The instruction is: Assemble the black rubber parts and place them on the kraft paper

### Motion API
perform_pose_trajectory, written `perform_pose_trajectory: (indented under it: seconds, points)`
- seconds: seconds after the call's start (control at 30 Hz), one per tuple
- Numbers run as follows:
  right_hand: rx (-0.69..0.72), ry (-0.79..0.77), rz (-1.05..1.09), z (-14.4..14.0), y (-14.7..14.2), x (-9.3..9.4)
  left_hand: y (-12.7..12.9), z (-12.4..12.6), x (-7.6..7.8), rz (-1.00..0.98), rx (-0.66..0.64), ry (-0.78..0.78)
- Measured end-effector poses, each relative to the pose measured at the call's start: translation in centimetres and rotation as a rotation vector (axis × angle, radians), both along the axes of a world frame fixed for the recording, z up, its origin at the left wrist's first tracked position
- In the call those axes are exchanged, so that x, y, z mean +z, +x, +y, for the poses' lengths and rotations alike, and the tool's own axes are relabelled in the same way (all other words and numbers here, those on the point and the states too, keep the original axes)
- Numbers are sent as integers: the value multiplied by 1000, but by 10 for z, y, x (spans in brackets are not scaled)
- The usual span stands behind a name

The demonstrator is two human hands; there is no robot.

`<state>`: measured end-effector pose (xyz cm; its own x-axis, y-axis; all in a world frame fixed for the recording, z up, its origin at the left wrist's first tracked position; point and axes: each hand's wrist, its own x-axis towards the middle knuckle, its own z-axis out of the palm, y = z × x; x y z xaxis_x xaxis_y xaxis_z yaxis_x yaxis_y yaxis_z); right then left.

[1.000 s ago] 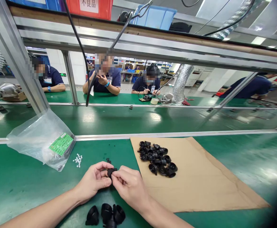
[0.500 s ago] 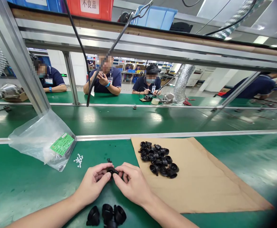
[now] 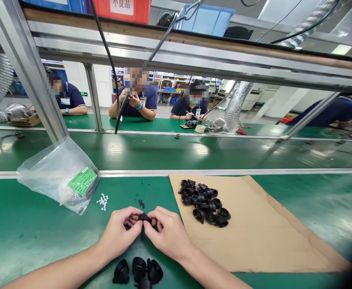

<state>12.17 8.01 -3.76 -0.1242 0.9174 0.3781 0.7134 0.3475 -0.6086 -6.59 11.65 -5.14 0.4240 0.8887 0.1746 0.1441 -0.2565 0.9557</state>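
Small black part (image 3: 145,218) held pinched by left hand (image 3: 119,230) and right hand (image 3: 167,233) over green bench (image 3: 49,237); in clear plastic bag (image 3: 45,168) with green label (image 3: 83,181), dark contents (image 3: 83,202) only dimly seen; red bin (image 3: 141,11) and light-blue bin (image 3: 207,22) set on overhead shelf (image 3: 194,40), their insides hidden

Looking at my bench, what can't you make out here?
Held part, head view: mostly covered by the left hand and right hand.
Label, head view: print too small to read.
Bag, head view: contents unclear through cloudy plastic.
Lowest black piece, head view: cut off by the bottom edge.
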Motion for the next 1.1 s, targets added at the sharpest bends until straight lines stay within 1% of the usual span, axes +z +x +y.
perform_pose_trajectory:
  seconds: [0.2, 0.4, 0.47, 0.53, 0.6, 0.67, 0.8, 0.87, 0.93, 0.97, 1.0, 1.03, 1.1]
  points:
    - [5, 18, 17, 0, 0, 2, -1, -1, 2, -3, -10, 41]
    - [-4, 47, 1, -8, -5, 3, -4, -3, 3, 15, -7, 92]
    - [-2, 24, -27, -8, -4, 5, -4, -2, 1, 32, -18, 95]
    - [-7, -24, -86, -5, 4, 9, -3, -1, 0, 40, -32, 74]
    - [-75, -72, -187, 1, 20, 16, -3, 0, -1, 43, -31, 50]
    - [-208, -124, -318, 7, 43, 26, -2, 1, -1, 65, -30, 52]
    - [-452, -277, -540, 13, 89, 41, -3, 1, -1, 168, -74, 134]
    - [-549, -330, -627, 12, 102, 44, -4, 1, -1, 211, -111, 185]
    - [-620, -352, -710, 11, 105, 44, -4, 0, -1, 235, -155, 219]
    - [-628, -346, -740, 10, 103, 43, -4, 0, -2, 243, -175, 231]
    - [-604, -318, -752, 9, 98, 41, -4, -1, -2, 251, -190, 243]
    - [-546, -269, -743, 9, 92, 38, -4, -1, -3, 259, -202, 254]
    - [-355, -145, -669, 10, 76, 31, -4, -1, -4, 277, -216, 283]
